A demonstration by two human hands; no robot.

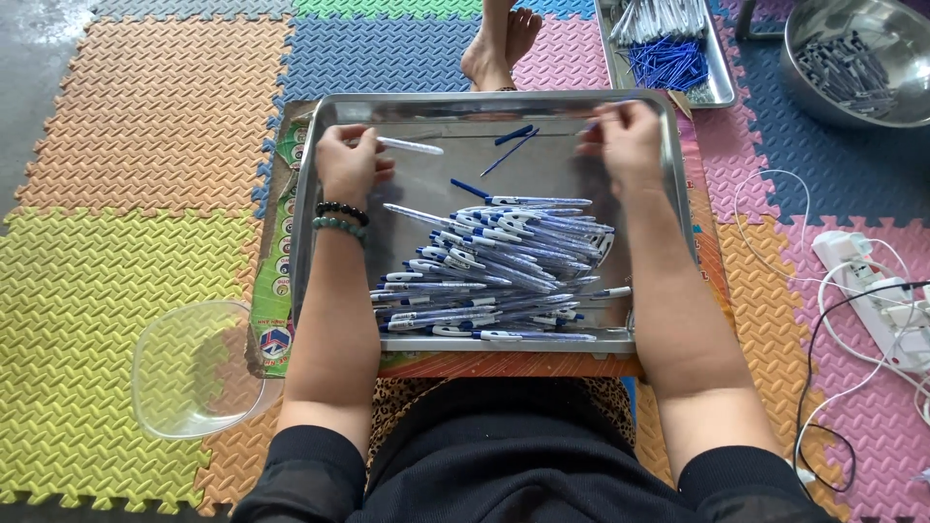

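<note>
A floor of coloured foam mats (126, 174) carries a wide steel tray (339, 111) set square before the seated person. From the middle of the tray down to 6 o'clock lies a heap of assembled pens (499, 266), white barrels with blue clips; judging by its size, a good share of the work looks done. What is left shows at 12 o'clock in the tray: a few loose blue refills (513, 138), and beyond it, at 1 o'clock, a second tray (719, 82) still stocked with white barrels and blue parts, and a steel bowl (877, 19) of dark parts at 2 o'clock.

The left hand (349, 160), at 10 o'clock, has its grip closed around a clear pen barrel (412, 146) that sticks out toward the centre. The right hand (628, 136), at 1 o'clock, pinches something thin at the fingertips; what it is I cannot tell. A clear plastic bowl (194, 368) rests on the mats at 8 o'clock.
</note>
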